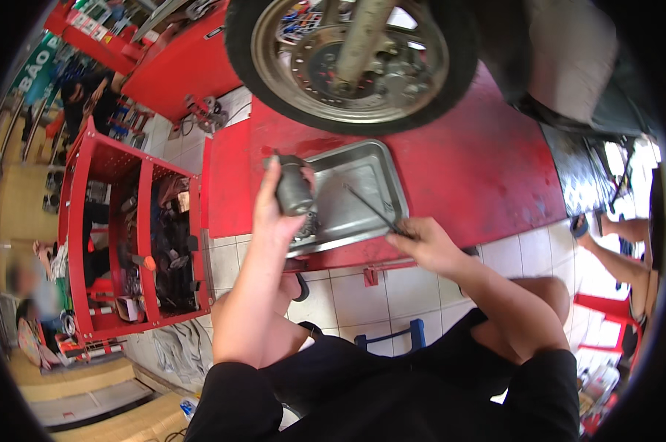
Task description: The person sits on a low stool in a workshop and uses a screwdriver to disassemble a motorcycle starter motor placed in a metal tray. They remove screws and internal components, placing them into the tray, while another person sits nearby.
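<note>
My left hand (272,202) grips a dull grey cylindrical metal part (294,184), held upright over the left side of a steel tray (377,158) on the red platform. A small dark metal part (309,225), partly hidden by that hand, shows just below it in the tray. My right hand (417,239) is closed on a thin dark rod-like tool (377,211), whose tip points up and left over the tray; its kind is too small to tell.
A motorcycle wheel (347,118) overhangs the red platform (480,169), beside dark bodywork. A red parts cart (86,191) stands left. A blue stool (417,331) is between my legs. Other people (620,265) are at right and back left; a red chair (601,306) is right.
</note>
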A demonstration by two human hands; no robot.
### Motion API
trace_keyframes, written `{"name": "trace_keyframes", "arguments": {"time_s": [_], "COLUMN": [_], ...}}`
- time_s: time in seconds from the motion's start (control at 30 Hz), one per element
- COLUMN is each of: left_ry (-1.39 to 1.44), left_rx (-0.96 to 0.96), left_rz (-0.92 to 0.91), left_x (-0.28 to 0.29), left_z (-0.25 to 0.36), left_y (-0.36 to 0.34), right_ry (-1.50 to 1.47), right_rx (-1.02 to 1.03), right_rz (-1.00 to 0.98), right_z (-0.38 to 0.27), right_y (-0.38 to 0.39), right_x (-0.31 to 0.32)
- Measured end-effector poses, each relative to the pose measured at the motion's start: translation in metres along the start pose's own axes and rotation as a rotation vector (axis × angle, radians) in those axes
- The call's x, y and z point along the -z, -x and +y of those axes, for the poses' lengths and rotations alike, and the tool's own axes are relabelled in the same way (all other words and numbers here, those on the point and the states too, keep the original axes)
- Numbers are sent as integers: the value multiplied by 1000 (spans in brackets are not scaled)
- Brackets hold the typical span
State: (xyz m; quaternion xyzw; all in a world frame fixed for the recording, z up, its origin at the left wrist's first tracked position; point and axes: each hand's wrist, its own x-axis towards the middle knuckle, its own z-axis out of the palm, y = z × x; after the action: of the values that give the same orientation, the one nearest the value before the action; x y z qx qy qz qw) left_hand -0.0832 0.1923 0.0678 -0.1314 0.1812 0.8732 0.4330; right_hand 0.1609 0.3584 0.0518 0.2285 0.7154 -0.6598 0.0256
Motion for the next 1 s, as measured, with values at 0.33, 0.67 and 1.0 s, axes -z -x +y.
{"name": "trace_keyframes", "arguments": {"time_s": [0.33,0.67,1.0], "left_ry": [-168,-140,-278], "left_rx": [162,34,145], "left_rz": [157,279,171], "left_x": [-18,0,8], "left_z": [-37,-20,-31], "left_y": [10,13,35], "right_ry": [22,-88,30], "right_rx": [-88,-166,3], "right_rz": [-124,-37,16], "right_z": [-4,9,4], "right_y": [-27,-24,-2], "right_x": [-2,-6,-4]}}
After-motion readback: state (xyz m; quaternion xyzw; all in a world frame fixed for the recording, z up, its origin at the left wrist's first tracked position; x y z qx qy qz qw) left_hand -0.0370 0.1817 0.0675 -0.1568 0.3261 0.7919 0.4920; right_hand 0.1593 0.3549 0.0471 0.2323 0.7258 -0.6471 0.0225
